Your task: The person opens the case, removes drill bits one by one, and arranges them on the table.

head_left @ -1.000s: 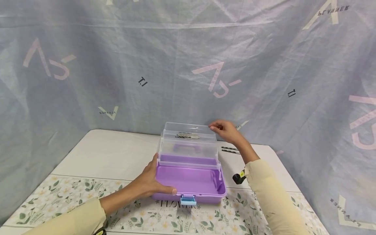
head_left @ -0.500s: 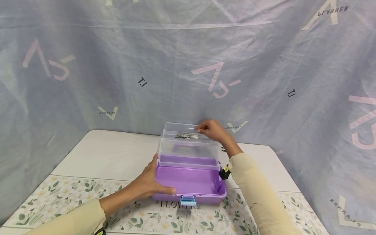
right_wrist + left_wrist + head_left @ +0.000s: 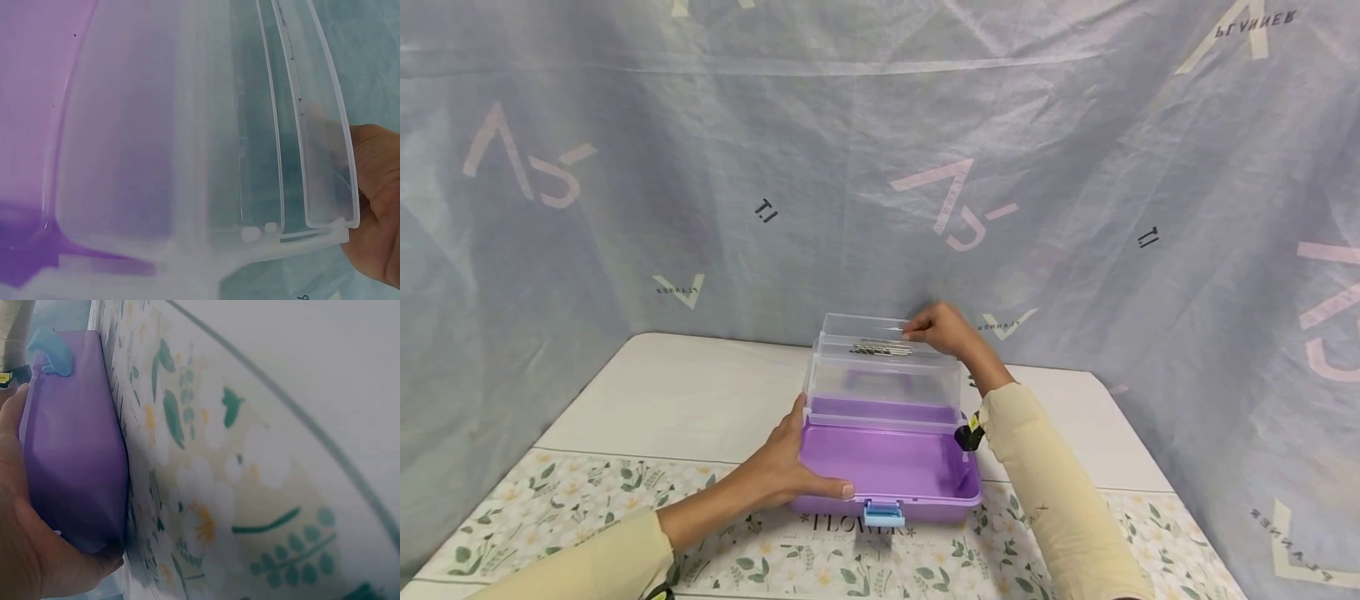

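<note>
An open purple toolbox [image 3: 880, 460] with a blue latch [image 3: 883, 512] stands on the table. My left hand [image 3: 775, 467] grips its front left corner, thumb along the front rim and fingers at the side; the left wrist view shows this hand [image 3: 31, 531] around the purple wall. Clear trays [image 3: 887, 379] rise in steps at the back. Several drill bits [image 3: 882, 348] lie in an upper tray. My right hand [image 3: 942, 329] is over the topmost tray, bent fingers pinching what seems a drill bit, mostly hidden. In the right wrist view this hand [image 3: 378, 194] is partly behind the tray end.
More drill bits [image 3: 973, 381] lie on the table right of the box, mostly behind my right forearm. A flowered mat [image 3: 700, 542] covers the table's front. A grey printed cloth [image 3: 820, 167] hangs close behind and at both sides.
My right hand has moved left along the top tray and then stayed there. The right forearm now covers most of the loose drill bits. My left hand keeps its hold on the box.
</note>
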Action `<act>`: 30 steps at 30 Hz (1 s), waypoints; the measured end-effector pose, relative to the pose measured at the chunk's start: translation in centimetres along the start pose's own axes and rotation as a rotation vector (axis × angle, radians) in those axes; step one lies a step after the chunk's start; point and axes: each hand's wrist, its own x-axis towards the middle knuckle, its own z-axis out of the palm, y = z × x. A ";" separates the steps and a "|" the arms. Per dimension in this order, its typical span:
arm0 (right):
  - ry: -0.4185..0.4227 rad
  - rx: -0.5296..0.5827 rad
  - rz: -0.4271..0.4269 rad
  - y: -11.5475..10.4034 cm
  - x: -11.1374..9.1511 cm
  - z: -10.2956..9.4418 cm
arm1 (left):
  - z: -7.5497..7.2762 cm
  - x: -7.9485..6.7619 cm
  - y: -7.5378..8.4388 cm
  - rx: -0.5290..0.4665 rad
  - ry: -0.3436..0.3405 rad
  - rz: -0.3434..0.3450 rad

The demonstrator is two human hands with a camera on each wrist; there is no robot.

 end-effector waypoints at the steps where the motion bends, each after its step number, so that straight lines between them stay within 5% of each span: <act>1: -0.002 0.000 -0.002 0.0 0.0 0.0 | 0.0 0.0 0.0 0.000 0.001 0.002; 20: -0.066 -0.094 -0.046 0.3 0.4 -0.9 | -0.1 0.0 0.2 0.008 0.013 -0.004; 30: -0.127 -0.032 -0.080 1.1 0.0 -1.0 | -0.2 -0.6 0.7 0.050 -0.007 -0.050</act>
